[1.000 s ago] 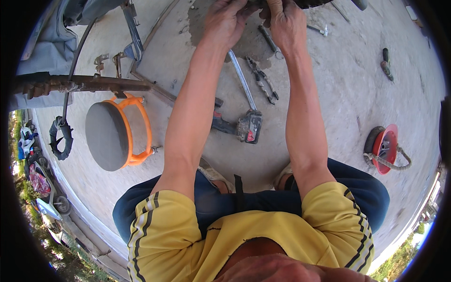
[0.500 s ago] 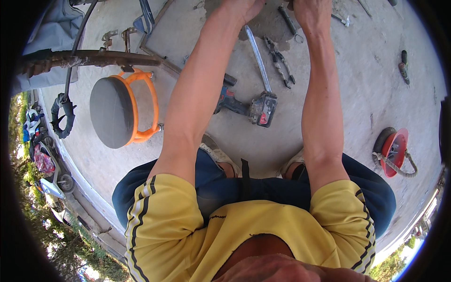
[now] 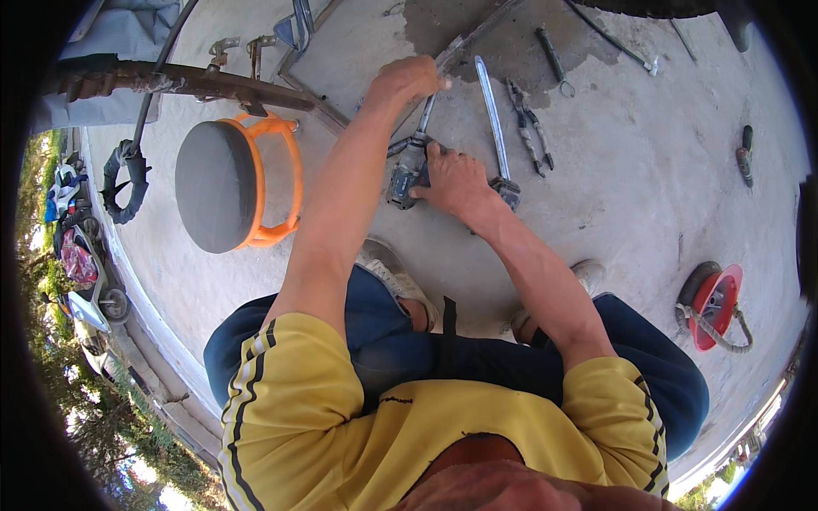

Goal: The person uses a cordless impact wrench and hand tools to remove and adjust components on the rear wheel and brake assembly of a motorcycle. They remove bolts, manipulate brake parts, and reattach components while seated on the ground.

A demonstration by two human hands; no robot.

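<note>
My right hand (image 3: 456, 177) is closed over the handle of a dark blue and black cordless power tool (image 3: 402, 186) on the concrete. Its battery end (image 3: 507, 192) shows beyond my wrist. From the tool's front a thin metal shaft (image 3: 428, 111) points toward my left hand (image 3: 411, 78), whose fingers are curled; what lies inside them, if anything, is hidden. To the right of the shaft lies a long silver tyre lever (image 3: 492, 115). Beside it are pliers with worn grips (image 3: 530, 128).
A grey-topped stool with an orange frame (image 3: 217, 187) stands at left, below a rusty bar (image 3: 196, 88). A dark rod with a ring (image 3: 554, 60), a screwdriver-like tool (image 3: 745, 156) and a red wheel-shaped item with rope (image 3: 717, 307) lie right. Part of a tyre (image 3: 648, 5) shows at the top.
Both hands have come back from the top edge. My right hand has moved down and left onto the power tool; my left hand has moved slightly left and nearer.
</note>
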